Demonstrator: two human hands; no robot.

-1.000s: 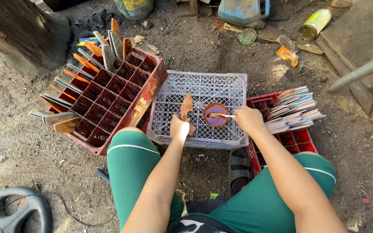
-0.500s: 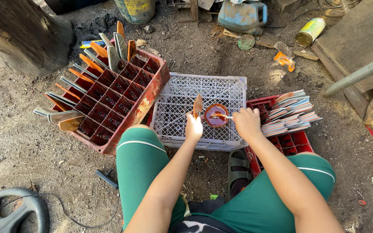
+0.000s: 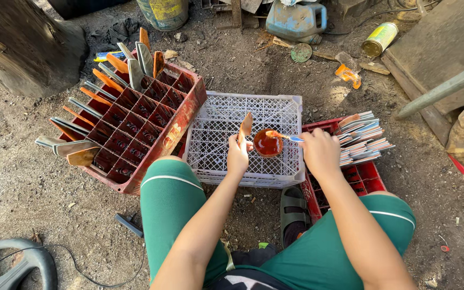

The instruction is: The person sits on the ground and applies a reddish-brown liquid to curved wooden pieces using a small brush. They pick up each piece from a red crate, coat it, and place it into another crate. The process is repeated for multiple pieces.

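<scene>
Varnish-coloured liquid fills the small round cup (image 3: 268,143) that sits on the upturned white plastic crate (image 3: 216,134), and the right hand (image 3: 320,153) now has its brush (image 3: 288,138) dipped at the cup's rim, fingers pinched around the thin handle. A second ago the left hand (image 3: 238,156) held the wooden knife handle (image 3: 245,126) lower and tilted over the crate; it has since been lifted and turned more upright, just left of the cup, with the fingers closed round its lower end. By my reading, the brush is being loaded while the handle is presented for coating, so the work sits between one stroke and the next. To the left, the red compartment crate (image 3: 135,129) carries knives with orange-brown handles (image 3: 108,80) propped along its far edges, seemingly coated and drying. At the right, a stack of knives (image 3: 363,139) lies across a second red crate (image 3: 361,177), close to the right hand.
</scene>
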